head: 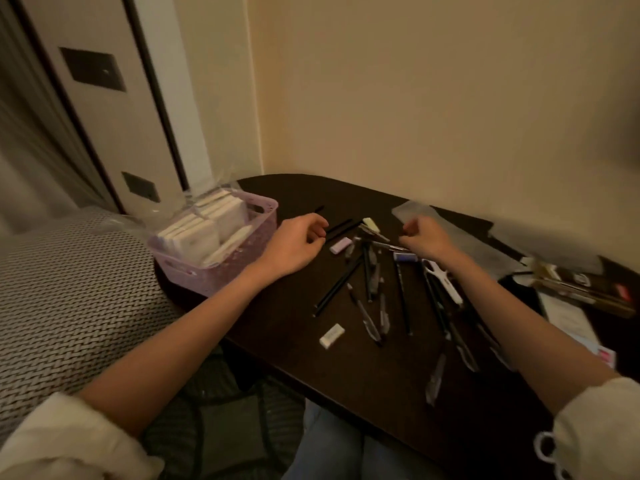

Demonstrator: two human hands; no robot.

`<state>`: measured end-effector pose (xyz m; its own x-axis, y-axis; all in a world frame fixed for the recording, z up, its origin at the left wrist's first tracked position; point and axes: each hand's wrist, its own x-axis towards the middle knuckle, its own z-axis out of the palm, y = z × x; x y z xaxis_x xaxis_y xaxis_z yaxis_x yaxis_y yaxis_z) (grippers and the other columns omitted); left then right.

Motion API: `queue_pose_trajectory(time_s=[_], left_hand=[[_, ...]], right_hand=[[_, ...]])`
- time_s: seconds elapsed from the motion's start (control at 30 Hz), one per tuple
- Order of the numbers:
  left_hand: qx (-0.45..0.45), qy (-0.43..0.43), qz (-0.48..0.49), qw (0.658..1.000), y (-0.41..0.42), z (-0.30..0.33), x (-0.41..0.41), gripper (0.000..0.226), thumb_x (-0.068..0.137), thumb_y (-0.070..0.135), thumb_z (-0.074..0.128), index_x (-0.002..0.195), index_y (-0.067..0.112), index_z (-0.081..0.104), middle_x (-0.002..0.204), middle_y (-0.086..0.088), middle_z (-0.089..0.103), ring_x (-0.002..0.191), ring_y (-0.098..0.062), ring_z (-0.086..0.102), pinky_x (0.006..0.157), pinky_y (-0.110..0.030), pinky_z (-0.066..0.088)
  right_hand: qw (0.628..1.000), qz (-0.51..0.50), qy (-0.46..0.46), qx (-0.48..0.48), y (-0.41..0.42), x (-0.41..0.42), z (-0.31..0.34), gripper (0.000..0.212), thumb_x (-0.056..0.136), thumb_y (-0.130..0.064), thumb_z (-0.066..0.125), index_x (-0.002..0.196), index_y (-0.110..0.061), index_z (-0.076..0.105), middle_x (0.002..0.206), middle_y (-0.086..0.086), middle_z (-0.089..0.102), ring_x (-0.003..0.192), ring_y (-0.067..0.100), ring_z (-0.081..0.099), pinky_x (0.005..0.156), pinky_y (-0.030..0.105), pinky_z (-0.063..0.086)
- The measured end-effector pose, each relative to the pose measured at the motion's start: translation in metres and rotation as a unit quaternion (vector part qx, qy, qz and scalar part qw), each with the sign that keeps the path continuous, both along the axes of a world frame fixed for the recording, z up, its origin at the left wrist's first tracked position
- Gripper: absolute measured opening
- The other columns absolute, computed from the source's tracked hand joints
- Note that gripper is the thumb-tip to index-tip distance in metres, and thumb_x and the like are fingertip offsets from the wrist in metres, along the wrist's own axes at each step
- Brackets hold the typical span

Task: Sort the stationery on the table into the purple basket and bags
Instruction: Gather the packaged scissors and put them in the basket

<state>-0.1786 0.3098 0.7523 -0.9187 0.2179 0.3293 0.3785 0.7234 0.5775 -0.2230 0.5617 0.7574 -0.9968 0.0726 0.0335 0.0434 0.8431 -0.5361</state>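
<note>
Pens and pencils point(372, 278) lie scattered across the middle of a dark table point(346, 375), with a white eraser point(331, 336) nearest the table's front edge and a lilac eraser point(340, 245) just beside the left hand point(294, 245). All look light and stiff; the slim barrels would likely roll, so a pinch at mid-length seems safest. Both hands hover apart above the pile, fingers loosely curled. Whether the right hand point(427, 239) pinches anything cannot be told. The purple basket point(221, 252), already holding white packets, stands at the left; a clear bag point(412, 211) lies beyond the right hand.
</note>
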Motion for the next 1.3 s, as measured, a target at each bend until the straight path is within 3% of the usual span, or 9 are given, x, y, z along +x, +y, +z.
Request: queue_pose_trajectory(time_s=[0.1, 0.2, 0.47, 0.63, 0.73, 0.83, 0.97, 1.13, 1.3], left_hand=[[0.009, -0.010, -0.039, 0.999, 0.032, -0.009, -0.001, 0.030, 0.092, 0.012, 0.061, 0.122, 0.011, 0.061, 0.108, 0.000, 0.068, 0.098, -0.011, 0.064, 0.083, -0.022, 0.051], [0.003, -0.026, -0.065, 0.998, 0.055, -0.016, 0.000, 0.030, 0.092, 0.011, 0.061, 0.122, 0.011, 0.061, 0.108, 0.000, 0.067, 0.099, -0.011, 0.064, 0.085, -0.023, 0.052], [-0.011, -0.041, -0.084, 0.996, 0.090, -0.024, -0.004, 0.032, 0.091, 0.011, 0.062, 0.123, 0.014, 0.060, 0.109, 0.002, 0.067, 0.094, -0.005, 0.061, 0.079, -0.015, 0.048], [0.014, -0.072, -0.035, 0.997, 0.079, -0.030, -0.007, 0.031, 0.091, 0.010, 0.062, 0.122, 0.014, 0.060, 0.109, 0.001, 0.066, 0.099, -0.008, 0.062, 0.089, -0.025, 0.051], [0.012, -0.085, -0.021, 0.996, 0.072, -0.036, -0.007, 0.032, 0.090, 0.009, 0.063, 0.122, 0.013, 0.061, 0.110, -0.001, 0.067, 0.101, -0.010, 0.063, 0.092, -0.031, 0.053], [0.011, -0.085, -0.020, 0.996, 0.070, -0.038, -0.005, 0.031, 0.090, 0.009, 0.064, 0.121, 0.014, 0.061, 0.109, 0.000, 0.067, 0.099, -0.009, 0.063, 0.091, -0.029, 0.053], [0.012, -0.082, -0.022, 0.996, 0.072, -0.039, -0.006, 0.031, 0.090, 0.010, 0.064, 0.120, 0.014, 0.061, 0.109, 0.000, 0.068, 0.097, -0.007, 0.063, 0.086, -0.022, 0.051], [0.012, -0.084, -0.041, 0.996, 0.082, -0.040, -0.006, 0.029, 0.090, 0.010, 0.064, 0.120, 0.013, 0.062, 0.110, -0.001, 0.067, 0.098, -0.008, 0.064, 0.083, -0.020, 0.050], [0.013, -0.089, -0.084, 0.992, 0.109, -0.042, -0.001, 0.029, 0.091, 0.009, 0.063, 0.120, 0.012, 0.061, 0.109, -0.001, 0.066, 0.097, -0.009, 0.063, 0.086, -0.024, 0.053]], right_hand=[[0.999, -0.035, -0.021, 0.022, 0.044, 0.018, -0.008, 0.020, 0.087, -0.008, 0.064, 0.104, 0.001, 0.063, 0.105, 0.020, 0.065, 0.098, 0.030, 0.061, 0.072, 0.033, 0.044], [0.997, -0.041, -0.037, 0.046, 0.073, 0.033, -0.019, 0.017, 0.085, -0.008, 0.066, 0.094, 0.006, 0.069, 0.095, 0.024, 0.068, 0.092, 0.033, 0.064, 0.073, 0.039, 0.048], [0.995, -0.034, -0.078, 0.052, 0.096, 0.042, -0.051, 0.023, 0.087, -0.021, 0.068, 0.086, 0.002, 0.073, 0.085, 0.018, 0.071, 0.079, 0.025, 0.065, 0.065, 0.030, 0.043], [0.994, -0.029, -0.067, 0.080, 0.090, 0.041, -0.062, 0.015, 0.084, -0.016, 0.069, 0.093, -0.004, 0.065, 0.084, 0.010, 0.062, 0.083, 0.024, 0.062, 0.064, 0.032, 0.045], [0.994, -0.043, -0.063, 0.078, 0.086, 0.038, -0.064, 0.013, 0.080, -0.015, 0.072, 0.080, -0.006, 0.063, 0.070, 0.006, 0.056, 0.070, 0.022, 0.059, 0.055, 0.029, 0.042], [0.994, -0.069, -0.081, 0.038, 0.083, 0.034, -0.062, 0.021, 0.077, -0.021, 0.077, 0.075, -0.006, 0.063, 0.060, 0.002, 0.051, 0.062, 0.018, 0.053, 0.047, 0.024, 0.034], [0.986, -0.098, -0.113, -0.077, 0.084, 0.033, -0.056, 0.023, 0.079, -0.021, 0.076, 0.087, -0.001, 0.069, 0.072, 0.008, 0.062, 0.067, 0.015, 0.058, 0.059, 0.027, 0.044], [0.957, -0.126, -0.142, -0.218, 0.095, 0.050, -0.035, 0.014, 0.084, -0.018, 0.070, 0.090, -0.006, 0.067, 0.080, 0.005, 0.062, 0.070, 0.011, 0.058, 0.057, 0.021, 0.045], [0.948, -0.148, -0.075, -0.272, 0.122, 0.066, -0.032, 0.011, 0.088, -0.009, 0.060, 0.078, -0.010, 0.056, 0.075, 0.009, 0.055, 0.063, 0.014, 0.052, 0.055, 0.024, 0.042]])
